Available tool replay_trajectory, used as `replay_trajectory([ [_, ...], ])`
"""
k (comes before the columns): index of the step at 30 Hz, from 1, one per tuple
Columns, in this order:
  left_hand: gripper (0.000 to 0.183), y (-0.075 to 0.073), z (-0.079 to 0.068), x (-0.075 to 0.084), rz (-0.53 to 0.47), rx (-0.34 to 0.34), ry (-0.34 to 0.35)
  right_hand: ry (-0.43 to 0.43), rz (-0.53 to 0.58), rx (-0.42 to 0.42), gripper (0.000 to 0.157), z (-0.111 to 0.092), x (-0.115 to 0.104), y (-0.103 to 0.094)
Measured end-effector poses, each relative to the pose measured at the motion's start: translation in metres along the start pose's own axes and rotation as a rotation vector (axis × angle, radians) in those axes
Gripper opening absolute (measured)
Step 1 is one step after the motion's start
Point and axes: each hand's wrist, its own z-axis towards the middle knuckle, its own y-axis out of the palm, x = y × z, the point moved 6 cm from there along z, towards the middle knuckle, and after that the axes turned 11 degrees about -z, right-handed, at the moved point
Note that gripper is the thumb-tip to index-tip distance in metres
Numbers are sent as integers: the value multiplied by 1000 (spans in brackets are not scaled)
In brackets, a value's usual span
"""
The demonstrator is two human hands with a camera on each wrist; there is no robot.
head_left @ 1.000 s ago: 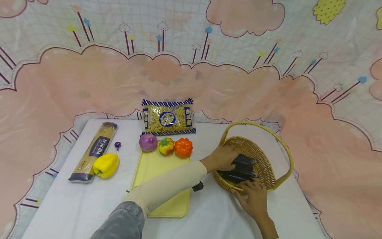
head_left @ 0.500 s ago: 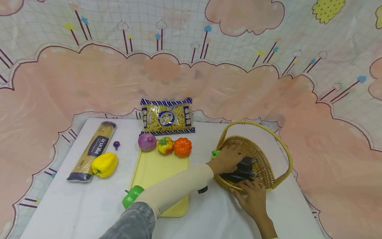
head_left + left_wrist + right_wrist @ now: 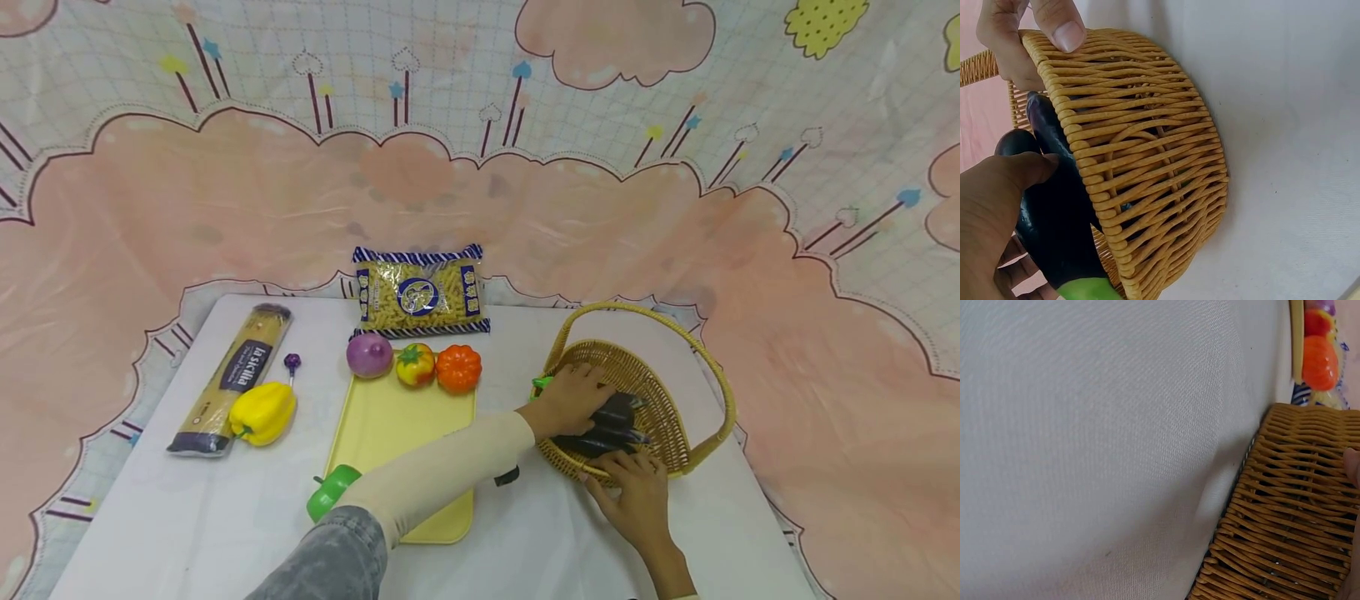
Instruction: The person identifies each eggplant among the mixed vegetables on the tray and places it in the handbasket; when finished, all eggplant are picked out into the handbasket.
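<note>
Several dark purple eggplants (image 3: 618, 412) lie in the yellow wicker basket (image 3: 663, 387) at the right of the table. My left hand (image 3: 573, 400) reaches over the basket's left side and grips one eggplant (image 3: 1060, 231), with the thumb on top and the fingers around its far side. That eggplant's green cap (image 3: 1088, 289) points toward the basket's left end. My right hand (image 3: 637, 492) holds the near rim; in the left wrist view its thumb (image 3: 1067, 36) lies outside the wicker and its fingers inside.
Left of the basket lies a yellow tray (image 3: 397, 417) with a purple onion (image 3: 369, 356), a small red-yellow vegetable (image 3: 416, 365) and an orange pumpkin (image 3: 458, 369) at its far edge. A green fruit (image 3: 332, 493), yellow pepper (image 3: 262, 414), spaghetti pack (image 3: 232, 379) and pasta bag (image 3: 420, 292) lie around.
My left hand has shifted slightly right in the basket, and a green cap now shows beside it. My left forearm has moved right, uncovering the green fruit. The right hand stays on the rim.
</note>
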Motion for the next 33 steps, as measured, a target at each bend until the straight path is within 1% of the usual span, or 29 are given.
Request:
replay_trajectory([
  [7,72,0,-1,0,-7,-13,-5,-1,2,-2,25,0,-1,0],
  [12,74,2,-1,0,10,-28,-8,1,4,-3,25,0,-1,0],
  [15,75,2,-2,-1,17,-21,-6,4,2,-7,25,1,-1,0],
  [18,75,0,-4,-2,10,-3,-2,5,-7,-11,25,1,-2,0],
  [24,73,-7,-11,-7,-64,28,10,11,-33,-23,28,3,-3,-2],
  [27,72,-11,-15,-10,-78,50,21,14,-30,-28,28,3,-3,-2],
  [30,70,-15,-20,-14,-120,95,39,11,-24,-22,28,2,-2,-3],
  [33,67,-19,-31,-21,-174,148,60,5,-22,-19,28,1,-2,-3],
])
